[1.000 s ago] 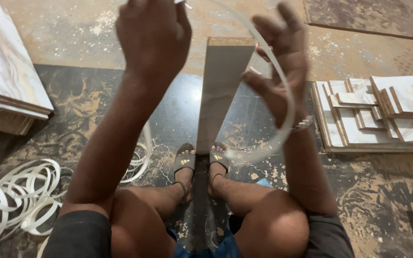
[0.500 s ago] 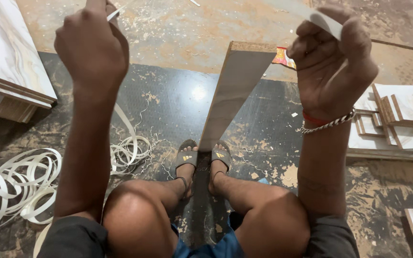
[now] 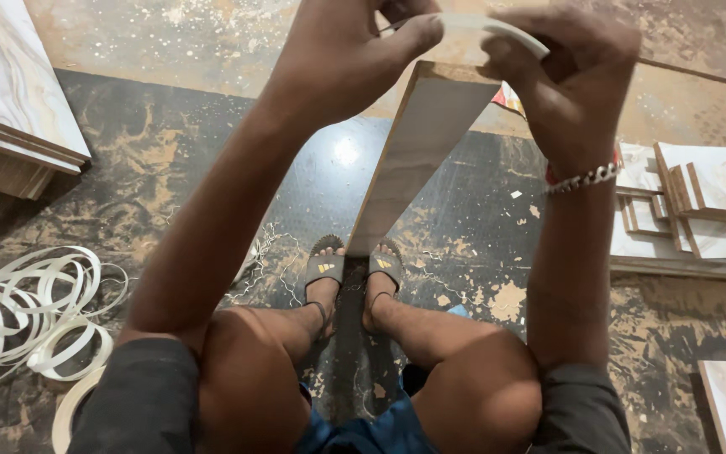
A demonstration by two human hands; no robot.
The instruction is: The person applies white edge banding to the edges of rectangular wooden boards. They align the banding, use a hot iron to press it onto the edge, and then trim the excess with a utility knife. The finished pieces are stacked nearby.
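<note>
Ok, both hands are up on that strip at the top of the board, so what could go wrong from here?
1. The long wooden board stands tilted, braced only between the sandalled feet; it may slip on the dusty dark floor.
2. The thin white edging strip is bowed between the left hand and right hand; it could land crooked on the board's top edge.

Board (image 3: 418, 151): long, narrow, pale marbled face, brown raw edge. Stands on end, leaning slightly right at top; foot set between the sandalled feet. Band (image 3: 497, 25): thin white edge strip, curved, lying across the board's top end, pinched at both sides.
</note>
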